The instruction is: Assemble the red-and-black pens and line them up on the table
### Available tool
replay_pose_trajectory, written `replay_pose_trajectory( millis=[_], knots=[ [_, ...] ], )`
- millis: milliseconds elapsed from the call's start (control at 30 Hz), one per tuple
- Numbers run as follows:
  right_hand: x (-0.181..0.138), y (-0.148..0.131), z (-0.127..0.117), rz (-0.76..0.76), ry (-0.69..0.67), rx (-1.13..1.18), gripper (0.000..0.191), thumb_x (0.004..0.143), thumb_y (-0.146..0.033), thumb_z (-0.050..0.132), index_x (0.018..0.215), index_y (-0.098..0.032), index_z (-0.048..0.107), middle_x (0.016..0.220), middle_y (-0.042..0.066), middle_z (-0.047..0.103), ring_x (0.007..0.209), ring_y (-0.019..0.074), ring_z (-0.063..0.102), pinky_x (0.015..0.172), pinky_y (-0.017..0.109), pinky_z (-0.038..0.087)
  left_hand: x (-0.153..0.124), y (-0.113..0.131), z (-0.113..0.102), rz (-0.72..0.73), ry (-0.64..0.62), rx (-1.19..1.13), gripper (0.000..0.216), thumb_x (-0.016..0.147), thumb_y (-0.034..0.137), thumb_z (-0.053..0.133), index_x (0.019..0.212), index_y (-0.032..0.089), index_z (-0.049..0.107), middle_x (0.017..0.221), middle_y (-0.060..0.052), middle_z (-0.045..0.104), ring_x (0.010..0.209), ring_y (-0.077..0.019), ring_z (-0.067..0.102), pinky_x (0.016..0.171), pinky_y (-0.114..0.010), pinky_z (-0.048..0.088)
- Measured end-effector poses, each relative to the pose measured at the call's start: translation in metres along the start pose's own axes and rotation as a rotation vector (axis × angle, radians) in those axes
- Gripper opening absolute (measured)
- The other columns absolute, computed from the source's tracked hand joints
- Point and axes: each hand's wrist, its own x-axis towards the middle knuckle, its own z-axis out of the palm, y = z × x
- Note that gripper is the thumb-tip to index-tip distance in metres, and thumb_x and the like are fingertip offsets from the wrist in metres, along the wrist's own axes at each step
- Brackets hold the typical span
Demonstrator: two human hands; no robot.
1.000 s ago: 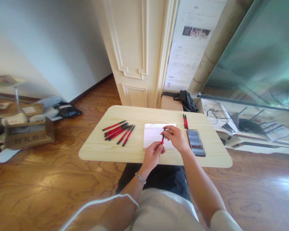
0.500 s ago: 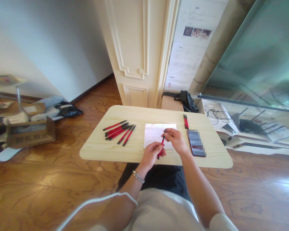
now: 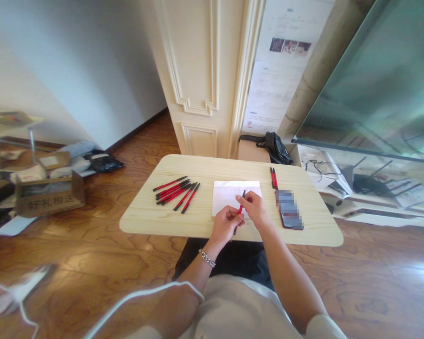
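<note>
Both hands grip one red and black pen (image 3: 240, 208) over the near edge of a light wooden table (image 3: 198, 221). My left hand (image 3: 226, 224) holds its lower end and my right hand (image 3: 254, 207) pinches the upper part; the black tip pokes up over a white sheet of paper (image 3: 226, 193). A loose pile of several red and black pens (image 3: 176, 190) lies on the table to the left. Two more pens (image 3: 273, 178) lie side by side at the far right.
A phone (image 3: 289, 209) lies on the table right of my hands. A black bag (image 3: 273, 146) sits behind the table by a cream door. Cardboard boxes (image 3: 49, 193) and clutter fill the floor at left. A low glass shelf (image 3: 374, 188) stands at right.
The pen has come down and toward me, and both hands have drawn closer together around it. The head camera drifted slightly.
</note>
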Motion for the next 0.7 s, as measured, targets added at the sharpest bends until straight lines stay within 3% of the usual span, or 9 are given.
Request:
replay_pose_trajectory(
  millis=[100, 200, 400, 567, 700],
  knots=[
    [-0.0027, -0.0055, -0.0016, 0.012, -0.091, 0.126, 0.035, 0.074, -0.054, 0.063, 0.077, -0.019, 0.061, 0.068, 0.000, 0.061, 0.058, 0.0120, 0.049, 0.052, 0.025, 0.036, 0.0006, -0.0004, -0.0013, 0.014, -0.028, -0.003, 0.022, 0.075, 0.033, 0.069, 0.082, 0.015, 0.058, 0.060, -0.002, 0.066, 0.054, -0.0132, 0.061, 0.054, -0.025, 0.046],
    [-0.0039, -0.0098, -0.0027, 0.037, -0.160, 0.268, 0.038, 0.081, -0.054, 0.054, 0.099, -0.021, 0.064, 0.088, 0.005, 0.067, 0.073, 0.0153, 0.058, 0.060, 0.026, 0.042, 0.0009, -0.0035, -0.0030, 0.031, -0.043, -0.003, 0.022, 0.076, 0.034, 0.068, 0.084, 0.015, 0.058, 0.062, -0.002, 0.066, 0.055, -0.0134, 0.061, 0.055, -0.026, 0.046],
    [-0.0029, -0.0049, 0.0007, 0.030, -0.030, 0.199, 0.033, 0.070, -0.050, 0.069, 0.074, -0.019, 0.060, 0.068, 0.002, 0.064, 0.061, 0.0128, 0.054, 0.059, 0.026, 0.042, -0.0003, -0.0056, -0.0033, 0.028, -0.043, 0.018, 0.023, 0.075, 0.034, 0.069, 0.084, 0.015, 0.059, 0.063, -0.002, 0.066, 0.057, -0.0139, 0.062, 0.056, -0.025, 0.047],
    [-0.0037, -0.0090, 0.0009, 0.040, -0.080, 0.296, 0.039, 0.079, -0.055, 0.056, 0.095, -0.021, 0.065, 0.085, 0.005, 0.068, 0.073, 0.0157, 0.060, 0.061, 0.027, 0.044, -0.0006, -0.0017, -0.0024, 0.034, -0.048, 0.001, 0.023, 0.076, 0.035, 0.068, 0.084, 0.015, 0.058, 0.063, -0.002, 0.066, 0.057, -0.0134, 0.062, 0.055, -0.025, 0.046],
    [-0.0026, -0.0110, 0.0008, 0.044, 0.001, 0.223, 0.035, 0.071, -0.053, 0.066, 0.078, -0.019, 0.062, 0.073, 0.003, 0.066, 0.064, 0.0141, 0.057, 0.060, 0.027, 0.043, -0.0012, -0.0008, -0.0018, 0.030, -0.047, 0.011, 0.025, 0.076, 0.036, 0.068, 0.083, 0.015, 0.058, 0.063, -0.002, 0.067, 0.058, -0.0143, 0.063, 0.057, -0.026, 0.047]
  ],
)
